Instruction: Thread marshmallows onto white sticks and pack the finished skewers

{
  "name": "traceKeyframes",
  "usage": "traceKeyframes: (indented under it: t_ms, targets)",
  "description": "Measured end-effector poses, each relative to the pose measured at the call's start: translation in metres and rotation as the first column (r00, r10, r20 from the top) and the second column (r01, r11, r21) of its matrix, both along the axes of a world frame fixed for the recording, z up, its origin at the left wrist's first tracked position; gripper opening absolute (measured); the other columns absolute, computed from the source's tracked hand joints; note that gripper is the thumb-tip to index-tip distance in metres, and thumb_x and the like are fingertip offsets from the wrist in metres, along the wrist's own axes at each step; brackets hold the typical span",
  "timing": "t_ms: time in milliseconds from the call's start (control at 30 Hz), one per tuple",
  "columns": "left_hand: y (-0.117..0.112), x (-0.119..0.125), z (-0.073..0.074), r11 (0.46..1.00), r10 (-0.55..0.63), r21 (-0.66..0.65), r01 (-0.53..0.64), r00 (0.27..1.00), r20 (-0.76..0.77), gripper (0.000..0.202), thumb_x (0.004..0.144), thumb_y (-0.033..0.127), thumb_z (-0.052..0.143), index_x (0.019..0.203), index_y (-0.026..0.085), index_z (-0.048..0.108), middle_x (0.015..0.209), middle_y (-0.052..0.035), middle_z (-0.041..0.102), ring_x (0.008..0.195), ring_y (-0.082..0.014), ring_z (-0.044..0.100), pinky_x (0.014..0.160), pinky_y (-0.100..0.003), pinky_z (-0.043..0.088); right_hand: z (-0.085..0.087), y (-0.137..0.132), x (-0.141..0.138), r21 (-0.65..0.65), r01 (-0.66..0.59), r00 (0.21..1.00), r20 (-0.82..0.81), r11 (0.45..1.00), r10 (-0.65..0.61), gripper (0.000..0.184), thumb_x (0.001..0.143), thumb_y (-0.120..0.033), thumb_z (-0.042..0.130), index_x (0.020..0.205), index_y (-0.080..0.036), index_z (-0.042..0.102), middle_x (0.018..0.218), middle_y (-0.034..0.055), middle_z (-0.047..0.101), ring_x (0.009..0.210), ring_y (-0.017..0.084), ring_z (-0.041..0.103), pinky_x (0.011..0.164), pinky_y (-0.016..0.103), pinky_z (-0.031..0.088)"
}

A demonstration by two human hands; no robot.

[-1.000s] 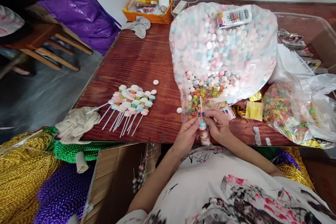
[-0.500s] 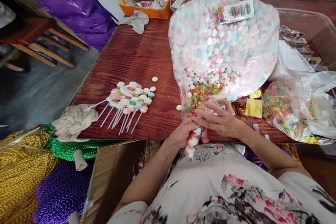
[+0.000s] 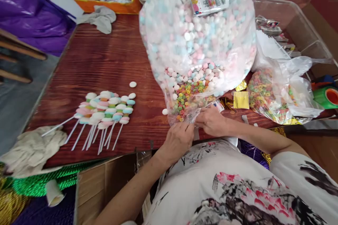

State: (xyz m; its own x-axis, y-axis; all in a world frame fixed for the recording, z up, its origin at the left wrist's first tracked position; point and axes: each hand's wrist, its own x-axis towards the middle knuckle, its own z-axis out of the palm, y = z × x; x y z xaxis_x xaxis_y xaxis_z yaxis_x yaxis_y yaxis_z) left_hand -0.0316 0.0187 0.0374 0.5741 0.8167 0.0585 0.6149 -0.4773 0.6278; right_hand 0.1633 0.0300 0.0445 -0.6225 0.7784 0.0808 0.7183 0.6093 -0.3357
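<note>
Lying at the near edge of the bench (image 3: 105,59), the clear candy bag's mouth (image 3: 188,114) is pinched by both hands: the left hand (image 3: 178,140) and right hand (image 3: 211,121) each have their grip closed on the plastic. Finished candy skewers (image 3: 105,112) lie well to the left, a cereal-ring bag (image 3: 274,95) to the right.

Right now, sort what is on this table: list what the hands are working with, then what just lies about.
In hand:
left hand and right hand, both at the mouth of the big candy bag
coloured ring candies inside it
finished candy sticks

Lying about:
grey cloth
orange tray
gold foil packet
green tape roll
second ring-candy bag
</note>
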Motion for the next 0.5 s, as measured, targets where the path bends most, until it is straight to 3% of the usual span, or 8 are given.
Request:
traceKeyframes:
  t_ms: [67,133,233,300,333,400,467,500]
  targets:
    - [0.001,-0.003,-0.003,0.992,0.036,-0.122,-0.024,0.994,0.099,0.024,0.090,0.026,0.046,0.071,0.017,0.058,0.070,-0.0053,0.059,0.068,-0.0179,0.054,0.068,-0.030,0.044,0.002,-0.007,0.000,0.176,0.051,0.996,-0.077,0.983,-0.038,0.013,0.088,-0.017,0.054,0.090,-0.021,0.067,0.095,0.0065,0.074,0.099,0.024,0.060,0.082,0.041,0.034]
    - [0.005,-0.008,-0.004,0.888,0.108,-0.460,0.017,0.964,0.243,0.029,0.090,0.035,0.048,0.069,0.018,0.056,0.064,-0.0023,0.058,0.058,-0.0148,0.052,0.058,-0.026,0.042,0.004,-0.014,0.002,0.382,0.031,0.989,-0.144,0.924,0.026,0.022,0.091,-0.018,0.053,0.107,-0.027,0.065,0.120,0.0034,0.069,0.119,0.025,0.053,0.093,0.045,0.031]
    - [0.009,-0.013,-0.005,0.453,0.232,-0.866,0.211,0.910,0.344,0.032,0.085,0.045,0.053,0.069,0.018,0.054,0.053,0.0023,0.051,0.042,-0.0111,0.044,0.047,-0.024,0.037,-0.002,-0.019,0.011,0.548,-0.077,0.972,-0.144,0.833,0.185,0.018,0.095,-0.019,0.051,0.103,-0.028,0.064,0.107,-0.0011,0.071,0.116,0.020,0.053,0.098,0.046,0.028]
    - [0.009,-0.011,-0.005,0.299,0.208,-0.915,0.271,0.917,0.340,0.034,0.084,0.048,0.056,0.069,0.017,0.055,0.053,0.0019,0.051,0.041,-0.0106,0.044,0.046,-0.024,0.036,-0.012,-0.020,0.017,0.555,-0.162,0.960,-0.102,0.816,0.260,0.016,0.094,-0.016,0.051,0.090,-0.024,0.064,0.082,-0.0020,0.067,0.102,0.018,0.056,0.097,0.046,0.028]
    - [0.008,-0.009,-0.005,0.339,0.157,-0.903,0.263,0.931,0.330,0.035,0.085,0.048,0.056,0.069,0.017,0.056,0.054,0.0007,0.053,0.043,-0.0109,0.046,0.046,-0.023,0.037,-0.018,-0.020,0.019,0.524,-0.194,0.956,-0.088,0.829,0.280,0.017,0.094,-0.014,0.051,0.084,-0.022,0.062,0.074,-0.0022,0.063,0.095,0.017,0.056,0.096,0.046,0.028]
    - [0.004,-0.003,-0.005,0.599,0.018,-0.774,0.206,0.962,0.271,0.032,0.088,0.044,0.055,0.075,0.016,0.062,0.063,-0.0025,0.060,0.053,-0.0127,0.052,0.052,-0.023,0.039,-0.027,-0.022,0.020,0.410,-0.200,0.960,-0.100,0.890,0.261,0.017,0.091,-0.014,0.052,0.077,-0.019,0.059,0.068,-0.0015,0.059,0.084,0.017,0.053,0.092,0.046,0.029]
    - [-0.002,0.003,-0.004,0.876,-0.077,-0.459,0.145,0.984,0.163,0.026,0.091,0.035,0.051,0.081,0.016,0.067,0.071,-0.0044,0.063,0.063,-0.0147,0.054,0.060,-0.024,0.042,-0.032,-0.027,0.018,0.254,-0.112,0.978,-0.142,0.961,0.152,0.015,0.088,-0.017,0.054,0.074,-0.017,0.059,0.068,0.0008,0.061,0.077,0.018,0.050,0.087,0.044,0.030]
    - [-0.005,0.006,-0.004,0.947,-0.102,-0.293,0.131,0.989,0.112,0.025,0.092,0.030,0.049,0.082,0.017,0.068,0.074,-0.0052,0.063,0.067,-0.0155,0.055,0.063,-0.025,0.042,-0.031,-0.029,0.018,0.173,-0.055,0.983,-0.165,0.983,0.084,0.015,0.088,-0.020,0.054,0.075,-0.017,0.060,0.069,0.0018,0.062,0.076,0.018,0.050,0.084,0.042,0.031]
